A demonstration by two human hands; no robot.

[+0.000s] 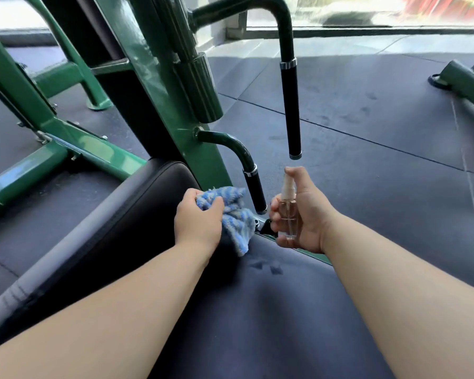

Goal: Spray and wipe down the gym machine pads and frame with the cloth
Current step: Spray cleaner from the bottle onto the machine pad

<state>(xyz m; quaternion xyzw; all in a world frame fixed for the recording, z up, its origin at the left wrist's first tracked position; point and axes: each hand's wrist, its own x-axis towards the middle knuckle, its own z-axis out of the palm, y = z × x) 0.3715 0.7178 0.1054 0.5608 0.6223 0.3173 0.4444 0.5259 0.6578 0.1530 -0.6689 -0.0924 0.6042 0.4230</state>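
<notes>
Left grip (196,220), closed around a bunched blue-and-white cloth (236,214), hovers over the far edge of the black seat pad (257,310). The cloth's loose tail hangs down onto the pad, just beside the lower end of the short handle (255,191). To the left rise the rounded side pad (137,214) and the green frame (159,91).

A few small dark marks (266,266), possibly damp spots, lie on the seat pad below the cloth. Right of the short handle, the right grip (307,214) holds a small clear spray bottle (288,214) upright, with one finger laid on the pump head. The nozzle's exact aim cannot be told. The long handle (292,105) hangs directly above it.

Likely step: misting the short handle or its mount before wiping.

Risks: the target is narrow, so mist could drift past it onto the rubber floor (367,132) and leave it slippery. The hanging cloth tail could catch on the hardware at the handle's base. The slim, smooth bottle could slip if the fingers get wet.
</notes>
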